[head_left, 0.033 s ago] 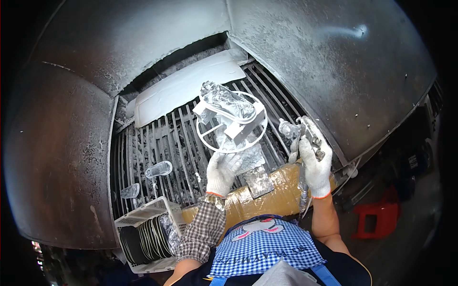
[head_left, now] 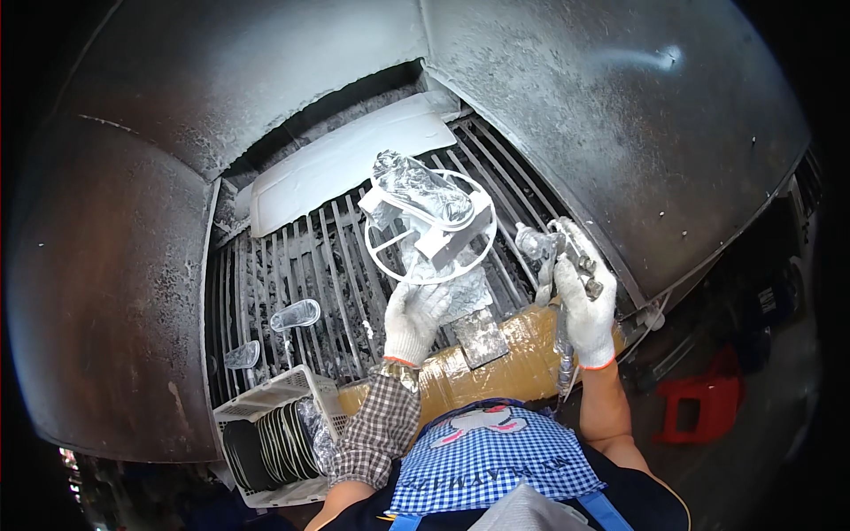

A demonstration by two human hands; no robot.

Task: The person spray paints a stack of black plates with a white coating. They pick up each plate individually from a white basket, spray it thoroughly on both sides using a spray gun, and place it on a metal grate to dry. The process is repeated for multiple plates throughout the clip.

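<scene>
My right hand (head_left: 587, 301), in a white knit glove, is wrapped round a spray gun (head_left: 538, 243) with a grey, paint-crusted body. Its nozzle points left toward a white spoked wheel (head_left: 373, 250) lying flat like a turntable. At the near rim of that wheel, my gloved left hand (head_left: 413, 319) has its fingers curled onto the edge. Raised on white blocks above the wheel sits a shoe sole (head_left: 425, 190) with a shiny, film-like silvery top and a white edge. A foil-covered support (head_left: 469, 296) shows beneath the wheel.
Dark metal walls (head_left: 567, 97) enclose a slatted grate (head_left: 345, 265). Two small sole-shaped pieces (head_left: 295, 314) lie on it, with a white sheet (head_left: 345, 164) behind. A white basket (head_left: 305, 376) of dark soles stands near left. A tape-wrapped roll (head_left: 425, 380) crosses the front; a red stool (head_left: 708, 403) stands right.
</scene>
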